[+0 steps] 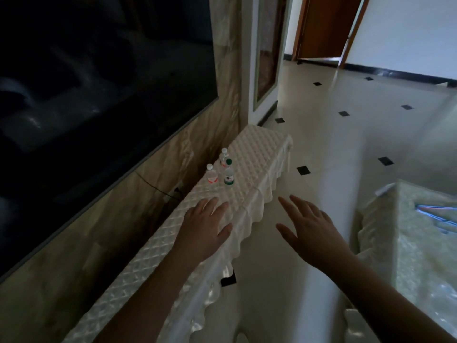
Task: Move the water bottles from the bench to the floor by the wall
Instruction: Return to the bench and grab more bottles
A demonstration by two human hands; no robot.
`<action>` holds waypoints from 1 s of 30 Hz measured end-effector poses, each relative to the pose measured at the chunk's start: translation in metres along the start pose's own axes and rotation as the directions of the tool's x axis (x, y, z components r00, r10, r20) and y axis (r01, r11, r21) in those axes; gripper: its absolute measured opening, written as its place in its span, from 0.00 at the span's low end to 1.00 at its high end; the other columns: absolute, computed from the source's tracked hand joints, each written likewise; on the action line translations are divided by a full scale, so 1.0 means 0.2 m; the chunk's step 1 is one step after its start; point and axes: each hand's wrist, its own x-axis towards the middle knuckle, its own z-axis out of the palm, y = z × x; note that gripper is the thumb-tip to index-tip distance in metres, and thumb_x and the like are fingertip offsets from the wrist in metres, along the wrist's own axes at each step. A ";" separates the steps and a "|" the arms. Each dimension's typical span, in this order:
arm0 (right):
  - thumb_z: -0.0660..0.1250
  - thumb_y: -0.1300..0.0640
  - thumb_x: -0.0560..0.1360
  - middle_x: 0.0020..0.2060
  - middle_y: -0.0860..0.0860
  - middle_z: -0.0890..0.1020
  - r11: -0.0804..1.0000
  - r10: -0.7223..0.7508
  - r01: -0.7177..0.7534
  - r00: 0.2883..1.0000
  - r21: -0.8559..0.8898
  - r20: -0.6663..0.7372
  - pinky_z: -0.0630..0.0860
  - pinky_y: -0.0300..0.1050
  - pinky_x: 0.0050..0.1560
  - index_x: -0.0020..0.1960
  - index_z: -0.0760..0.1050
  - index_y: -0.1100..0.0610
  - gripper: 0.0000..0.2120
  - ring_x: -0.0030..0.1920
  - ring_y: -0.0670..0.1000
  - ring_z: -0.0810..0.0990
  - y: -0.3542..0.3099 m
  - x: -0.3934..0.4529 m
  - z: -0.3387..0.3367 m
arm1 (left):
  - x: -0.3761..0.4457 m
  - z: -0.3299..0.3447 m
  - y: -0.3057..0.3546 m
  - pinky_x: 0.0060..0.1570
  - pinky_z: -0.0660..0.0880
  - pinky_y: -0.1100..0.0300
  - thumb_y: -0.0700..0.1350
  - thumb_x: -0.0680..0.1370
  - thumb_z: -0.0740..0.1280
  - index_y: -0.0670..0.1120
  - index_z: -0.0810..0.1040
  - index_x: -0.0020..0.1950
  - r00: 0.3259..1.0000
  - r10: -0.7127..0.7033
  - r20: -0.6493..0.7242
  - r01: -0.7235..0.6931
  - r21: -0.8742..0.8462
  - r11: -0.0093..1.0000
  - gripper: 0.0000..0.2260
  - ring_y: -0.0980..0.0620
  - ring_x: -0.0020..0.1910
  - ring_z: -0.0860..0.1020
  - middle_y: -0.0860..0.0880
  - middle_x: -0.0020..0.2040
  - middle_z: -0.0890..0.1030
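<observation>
While three water bottles stand upright in a tight cluster at the centre of the frame, on the quilted cream cover of the bench [257, 154], neither hand has reached them yet. The near white-capped bottle [211, 175] is at the cluster's left, the green-capped bottle [229, 173] just to its right, and the far white-capped bottle [224, 157] behind them, partly hidden by the green-capped one. All sit toward the bench's wall-side edge.

The left hand [205, 227] hovers low over the cover below the bottles, fingers straight and spread, holding nothing. The right hand [310, 230] is out over the tiled floor [346, 144] in the lower right of centre, fingers likewise splayed and empty.

The step in hand looks like the reach. To do it well, each hand should probably take one front bottle, curling round the body below the cap, since the bottles stand so close that a careless approach could knock one into its neighbour. Lifting straight up before swinging away would likely clear the rest. The padded cover may be soft, so a tipped bottle could roll toward the gap by the marbled wall [173, 154].
</observation>
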 end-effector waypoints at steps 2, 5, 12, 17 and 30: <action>0.49 0.35 0.77 0.76 0.49 0.55 1.000 0.019 -0.019 1.000 0.000 0.003 0.56 0.51 0.73 0.76 0.45 0.44 0.32 0.75 0.52 0.56 0.05 0.12 0.00 | 0.15 -0.01 -0.04 0.71 0.57 0.48 0.67 0.71 0.38 0.56 0.54 0.76 1.000 0.002 0.006 -0.002 -0.004 1.000 0.35 0.49 0.75 0.54 0.51 0.76 0.58; 0.50 0.35 0.77 0.76 0.49 0.55 0.999 0.040 -0.040 0.999 0.008 0.012 0.56 0.51 0.73 0.76 0.44 0.43 0.32 0.75 0.52 0.57 0.13 0.28 0.01 | 0.35 0.00 -0.08 0.70 0.58 0.48 0.67 0.72 0.40 0.56 0.56 0.75 1.000 0.005 -0.008 -0.005 0.006 1.000 0.34 0.49 0.74 0.55 0.51 0.76 0.59; 0.50 0.36 0.77 0.76 0.50 0.56 0.999 -0.032 0.031 0.998 0.026 0.048 0.57 0.52 0.73 0.76 0.46 0.45 0.32 0.75 0.52 0.57 0.35 0.80 0.01 | 0.79 0.09 -0.10 0.69 0.61 0.48 0.65 0.74 0.43 0.57 0.55 0.75 0.998 -0.061 0.007 0.061 0.013 0.998 0.31 0.49 0.74 0.57 0.52 0.76 0.60; 0.50 0.36 0.77 0.76 0.51 0.56 0.993 -0.108 0.102 0.989 0.066 0.102 0.58 0.53 0.73 0.77 0.46 0.45 0.32 0.75 0.53 0.58 0.56 1.19 0.00 | 1.07 0.11 -0.06 0.68 0.62 0.48 0.65 0.74 0.45 0.54 0.60 0.75 0.988 -0.150 0.039 0.151 -0.027 0.988 0.32 0.48 0.73 0.60 0.51 0.75 0.62; 0.53 0.38 0.78 0.76 0.50 0.57 0.941 -0.338 0.326 0.910 0.088 0.241 0.58 0.53 0.72 0.76 0.47 0.45 0.31 0.75 0.53 0.57 0.69 2.03 0.01 | 1.49 0.18 -0.08 0.68 0.61 0.49 0.63 0.76 0.48 0.56 0.58 0.75 0.904 -0.418 0.089 0.425 -0.098 0.900 0.28 0.49 0.74 0.58 0.51 0.75 0.61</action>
